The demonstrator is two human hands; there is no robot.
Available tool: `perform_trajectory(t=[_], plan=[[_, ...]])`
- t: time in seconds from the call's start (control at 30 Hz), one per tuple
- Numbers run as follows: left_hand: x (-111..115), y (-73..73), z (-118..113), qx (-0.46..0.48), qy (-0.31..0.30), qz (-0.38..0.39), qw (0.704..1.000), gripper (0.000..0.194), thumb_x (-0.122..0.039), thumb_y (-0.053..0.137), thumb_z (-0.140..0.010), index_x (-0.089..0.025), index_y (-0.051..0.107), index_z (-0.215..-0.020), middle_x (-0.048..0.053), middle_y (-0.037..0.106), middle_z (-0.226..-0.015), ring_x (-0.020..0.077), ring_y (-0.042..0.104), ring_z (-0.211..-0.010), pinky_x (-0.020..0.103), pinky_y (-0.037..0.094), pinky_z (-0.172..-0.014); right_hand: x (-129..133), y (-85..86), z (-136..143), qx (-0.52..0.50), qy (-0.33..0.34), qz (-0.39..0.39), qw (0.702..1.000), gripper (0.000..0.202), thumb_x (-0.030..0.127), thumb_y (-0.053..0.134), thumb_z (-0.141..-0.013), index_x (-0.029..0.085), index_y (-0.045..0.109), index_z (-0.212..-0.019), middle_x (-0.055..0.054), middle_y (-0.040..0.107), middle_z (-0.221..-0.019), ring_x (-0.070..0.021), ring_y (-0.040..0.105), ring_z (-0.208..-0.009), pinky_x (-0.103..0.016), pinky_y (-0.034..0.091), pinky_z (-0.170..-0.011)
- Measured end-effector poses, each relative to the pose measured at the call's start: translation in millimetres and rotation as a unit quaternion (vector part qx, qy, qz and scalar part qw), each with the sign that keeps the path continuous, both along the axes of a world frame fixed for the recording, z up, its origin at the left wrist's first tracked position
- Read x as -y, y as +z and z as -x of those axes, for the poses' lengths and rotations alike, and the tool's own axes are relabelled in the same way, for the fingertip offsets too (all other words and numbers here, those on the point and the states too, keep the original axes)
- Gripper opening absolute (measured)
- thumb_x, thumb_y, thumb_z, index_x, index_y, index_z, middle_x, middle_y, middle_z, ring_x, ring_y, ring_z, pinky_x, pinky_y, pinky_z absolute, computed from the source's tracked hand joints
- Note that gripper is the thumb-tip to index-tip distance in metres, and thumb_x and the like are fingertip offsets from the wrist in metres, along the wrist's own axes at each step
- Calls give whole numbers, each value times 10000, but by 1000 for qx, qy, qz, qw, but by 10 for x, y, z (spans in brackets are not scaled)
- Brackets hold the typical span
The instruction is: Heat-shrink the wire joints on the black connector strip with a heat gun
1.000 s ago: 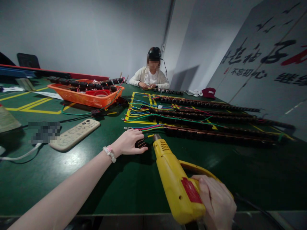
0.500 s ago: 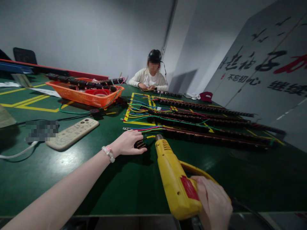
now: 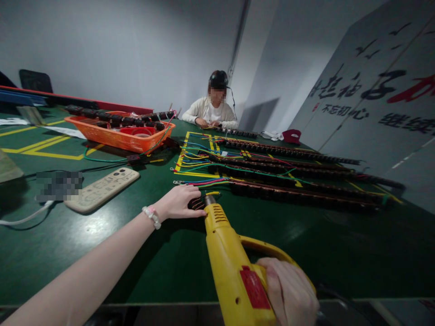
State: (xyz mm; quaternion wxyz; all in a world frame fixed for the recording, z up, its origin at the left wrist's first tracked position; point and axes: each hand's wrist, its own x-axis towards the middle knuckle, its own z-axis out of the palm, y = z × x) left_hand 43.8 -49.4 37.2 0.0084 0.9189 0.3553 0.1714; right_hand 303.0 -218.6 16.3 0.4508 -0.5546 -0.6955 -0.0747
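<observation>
My right hand (image 3: 288,290) is wrapped round the handle of a yellow heat gun (image 3: 226,260), which has a red label on its side. The gun's metal nozzle (image 3: 210,199) points away from me, close to a short yellow sleeve (image 3: 215,194) just beyond my left fingers. My left hand (image 3: 181,201) rests low over the table, its fingers closed round a dark, ribbed piece (image 3: 196,203) with copper-coloured stripes. Most of that piece is hidden under the hand. Beyond it lie coloured wires (image 3: 207,182) with metal lugs, running into a long dark strip (image 3: 306,197).
More long dark strips (image 3: 288,148) with wires lie across the green table (image 3: 163,267). An orange basket (image 3: 115,136) of dark parts stands at the back left, a phone (image 3: 102,190) nearer. A person (image 3: 211,108) sits across the table, hands on a wired strip.
The heat gun has moved left and towards me, its nozzle shifting from right of the yellow sleeve to over it, near my left fingers. My left hand has barely moved.
</observation>
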Motion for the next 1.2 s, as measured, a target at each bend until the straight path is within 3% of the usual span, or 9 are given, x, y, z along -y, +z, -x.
perform_trajectory(t=[0.37, 0.53, 0.73, 1.2], plan=[[14, 23, 10, -5, -3, -1, 1000, 519, -656, 372, -833, -159, 517, -802, 31, 567, -847, 152, 517, -779, 275, 355, -693, -124, -16, -189, 33, -7, -3, 999, 335, 238, 333, -917, 169, 611, -742, 0, 612, -754, -75, 517, -757, -225, 341, -788], [5, 6, 5, -10, -1, -12, 1000, 530, -666, 368, -828, -156, 495, -763, 34, 557, -820, 152, 515, -763, 273, 352, -684, -190, 36, -232, 3, -63, 44, 997, 418, 298, 286, -938, 155, 614, -722, -16, 615, -744, -88, 521, -750, -232, 335, -787], [-1, -4, -7, -8, -14, -26, 1000, 536, -675, 374, -821, -155, 483, -747, 34, 556, -808, 145, 508, -746, 265, 341, -673, -231, 50, -264, 8, -84, 57, 995, 434, 342, 293, -942, 146, 618, -730, -20, 617, -744, -91, 524, -754, -232, 330, -791], [-14, -10, -18, -10, -25, -2, 1000, 597, -747, 421, -744, -156, 504, -763, 32, 556, -808, 146, 515, -734, 253, 333, -645, -93, 36, -211, 8, -37, 48, 998, 369, 294, 301, -938, 162, 602, -768, -12, 596, -761, -93, 495, -766, -245, 323, -791]])
